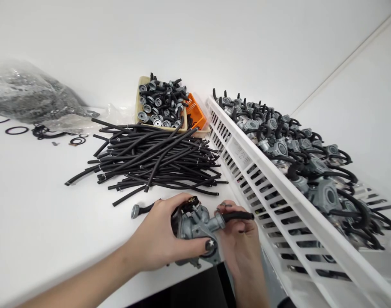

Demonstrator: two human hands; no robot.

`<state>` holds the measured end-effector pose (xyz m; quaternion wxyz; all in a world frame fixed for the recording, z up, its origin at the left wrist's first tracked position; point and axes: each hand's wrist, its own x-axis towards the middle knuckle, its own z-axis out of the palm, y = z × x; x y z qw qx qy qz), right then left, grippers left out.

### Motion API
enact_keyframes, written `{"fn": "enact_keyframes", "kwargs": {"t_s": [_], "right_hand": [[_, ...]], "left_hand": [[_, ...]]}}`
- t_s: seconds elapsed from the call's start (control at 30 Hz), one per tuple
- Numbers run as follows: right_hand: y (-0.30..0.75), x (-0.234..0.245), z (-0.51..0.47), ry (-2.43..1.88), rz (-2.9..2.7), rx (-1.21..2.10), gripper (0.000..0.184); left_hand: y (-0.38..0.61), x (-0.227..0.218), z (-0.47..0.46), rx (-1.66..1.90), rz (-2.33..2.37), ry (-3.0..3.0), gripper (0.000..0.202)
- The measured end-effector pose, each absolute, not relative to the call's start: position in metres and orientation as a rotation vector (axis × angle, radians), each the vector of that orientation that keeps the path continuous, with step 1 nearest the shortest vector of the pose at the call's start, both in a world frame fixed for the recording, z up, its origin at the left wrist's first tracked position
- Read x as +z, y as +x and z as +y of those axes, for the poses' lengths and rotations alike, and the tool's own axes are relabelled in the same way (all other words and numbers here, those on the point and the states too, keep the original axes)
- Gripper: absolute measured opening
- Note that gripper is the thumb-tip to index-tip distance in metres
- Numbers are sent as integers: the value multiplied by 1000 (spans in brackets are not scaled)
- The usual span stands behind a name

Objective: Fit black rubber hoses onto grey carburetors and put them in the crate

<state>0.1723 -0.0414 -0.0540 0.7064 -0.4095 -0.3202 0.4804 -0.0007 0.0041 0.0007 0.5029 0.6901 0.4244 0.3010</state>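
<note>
My left hand [156,239] is wrapped round a grey metal carburetor [193,226], its thumb lying across the near side. A short black rubber tube [238,216] sticks out to the right from the carburetor's metal cap. My right hand [242,244] is just beside and behind that tube, fingers curled. A small dark wire-like piece shows at its fingertips, too small to name for sure. On the table left of the carburetor lies another metal cap [135,211] with a black tube, partly hidden by my left hand.
A pile of black hoses [156,158] lies ahead. Behind it stand a cream bin [138,100] of capped tubes and an orange basket [197,113]. A long white crate [246,149] full of carburetors flanks my right side. Far left are a plastic bag [31,92] and black rings [17,130].
</note>
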Motion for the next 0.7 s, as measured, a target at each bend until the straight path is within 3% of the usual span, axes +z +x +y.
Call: {"fn": "enact_keyframes", "kwargs": {"t_s": [0.33, 0.6, 0.7], "right_hand": [[170, -50, -39, -902, -658, 1074, 9], [171, -48, -40, -917, -702, 1075, 9], [173, -51, -39, -943, -720, 1065, 10]], "left_hand": [[-5, -13, 11, 931, 1060, 1305, 50], [-5, -14, 13, 1010, 887, 855, 57], [-7, -19, 16, 1066, 842, 878, 50]]}}
